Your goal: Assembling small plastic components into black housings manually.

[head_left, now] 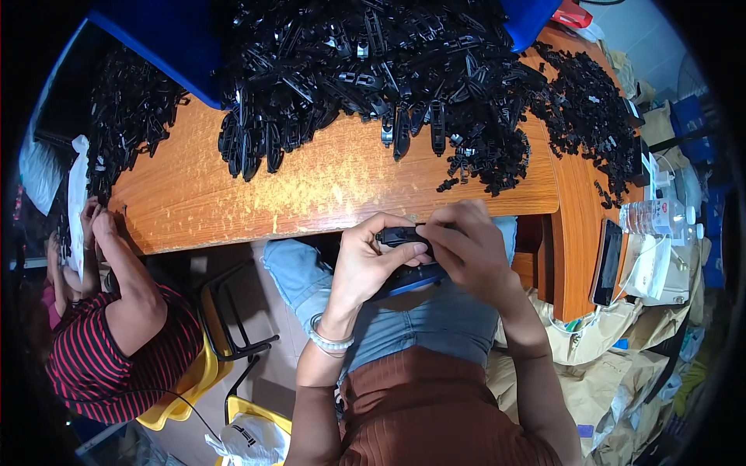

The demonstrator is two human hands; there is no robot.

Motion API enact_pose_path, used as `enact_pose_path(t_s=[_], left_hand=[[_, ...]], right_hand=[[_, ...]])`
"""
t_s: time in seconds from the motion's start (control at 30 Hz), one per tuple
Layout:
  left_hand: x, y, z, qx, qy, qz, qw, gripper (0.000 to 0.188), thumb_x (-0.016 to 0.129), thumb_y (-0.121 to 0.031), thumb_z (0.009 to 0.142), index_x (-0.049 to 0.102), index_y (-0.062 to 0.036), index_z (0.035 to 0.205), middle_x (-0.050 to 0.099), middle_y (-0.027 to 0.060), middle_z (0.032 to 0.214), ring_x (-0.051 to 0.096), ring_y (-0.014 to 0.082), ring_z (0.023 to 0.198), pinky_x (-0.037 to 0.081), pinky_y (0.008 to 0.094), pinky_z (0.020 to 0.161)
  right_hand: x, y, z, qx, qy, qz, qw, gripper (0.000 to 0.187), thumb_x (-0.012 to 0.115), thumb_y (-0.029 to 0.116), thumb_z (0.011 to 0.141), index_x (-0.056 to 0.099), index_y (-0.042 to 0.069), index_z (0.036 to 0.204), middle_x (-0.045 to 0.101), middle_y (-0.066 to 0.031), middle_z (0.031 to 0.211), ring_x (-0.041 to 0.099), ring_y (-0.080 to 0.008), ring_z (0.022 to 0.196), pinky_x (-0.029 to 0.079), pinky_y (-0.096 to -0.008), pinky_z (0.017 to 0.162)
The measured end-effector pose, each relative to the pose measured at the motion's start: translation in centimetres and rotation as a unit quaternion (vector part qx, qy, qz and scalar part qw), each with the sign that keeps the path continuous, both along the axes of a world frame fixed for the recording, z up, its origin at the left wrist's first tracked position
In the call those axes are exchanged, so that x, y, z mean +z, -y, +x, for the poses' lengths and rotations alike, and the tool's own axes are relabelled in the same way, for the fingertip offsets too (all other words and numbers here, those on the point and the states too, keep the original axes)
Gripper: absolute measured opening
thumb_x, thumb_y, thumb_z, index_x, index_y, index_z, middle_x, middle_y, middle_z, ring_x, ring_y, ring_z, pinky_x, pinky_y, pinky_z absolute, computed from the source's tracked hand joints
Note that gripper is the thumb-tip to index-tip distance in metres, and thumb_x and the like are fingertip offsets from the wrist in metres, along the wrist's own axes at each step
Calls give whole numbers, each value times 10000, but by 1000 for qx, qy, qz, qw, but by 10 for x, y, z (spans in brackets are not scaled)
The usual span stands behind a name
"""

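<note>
Just off the table's near edge, above my lap, my left hand (364, 262) is closed round a slim black plastic part (398, 236), its thumb lying along the near side. My right hand (468, 250) meets that part's right end with bent fingers pinched together. Whether a small piece sits between those fingertips is hidden. Beyond my hands, a large heap of long black plastic clip-like parts (342, 74) covers the far side of the table. A cluster of small black pieces (497, 165) lies at the heap's right front. Below my hands, a dark blue-edged object (412, 284) rests on my lap, partly covered.
More small black pieces (587, 116) spread over the right side table (573, 268), with a phone (607, 262) and clear plastic bottles (657, 216). Blue bins (167, 46) stand at the back. At left, a person in a striped top (124, 353) works beside a chair (233, 311).
</note>
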State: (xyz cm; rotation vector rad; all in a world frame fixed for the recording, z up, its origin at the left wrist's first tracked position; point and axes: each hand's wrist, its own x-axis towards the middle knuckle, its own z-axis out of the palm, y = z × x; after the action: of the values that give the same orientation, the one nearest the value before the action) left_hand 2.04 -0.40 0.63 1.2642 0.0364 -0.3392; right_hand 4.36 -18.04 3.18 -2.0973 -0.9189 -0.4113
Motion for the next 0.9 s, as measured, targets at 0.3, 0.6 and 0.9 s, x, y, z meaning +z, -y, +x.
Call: enact_pose_path(t_s=[0.3, 0.6, 0.9], left_hand=[[0, 3, -4, 63, 71, -17, 995, 178, 621, 89, 799, 583, 53, 969, 643, 92, 842, 657, 133, 736, 554, 218, 665], [-9, -3, -5, 19, 57, 33, 998, 137, 632, 47, 791, 628, 39, 927, 664, 92, 806, 655, 117, 688, 521, 203, 615], [-2, -10, 35, 63, 217, 278, 934, 231, 673, -108, 805, 632, 13, 997, 636, 144, 849, 643, 190, 711, 504, 302, 634]], right_hand=[[-4, -1, -7, -48, -107, 63, 991, 282, 670, 0, 737, 643, 39, 1015, 601, -63, 891, 578, -198, 783, 439, -291, 672], [-30, 5, -17, 6, -519, 240, 820, 306, 630, 12, 822, 602, -62, 1117, 654, -80, 861, 602, -106, 744, 487, -241, 696], [-38, 11, -17, 1, -378, 70, 923, 238, 578, 18, 861, 617, 23, 1095, 627, -69, 833, 597, -144, 671, 466, -274, 639]])
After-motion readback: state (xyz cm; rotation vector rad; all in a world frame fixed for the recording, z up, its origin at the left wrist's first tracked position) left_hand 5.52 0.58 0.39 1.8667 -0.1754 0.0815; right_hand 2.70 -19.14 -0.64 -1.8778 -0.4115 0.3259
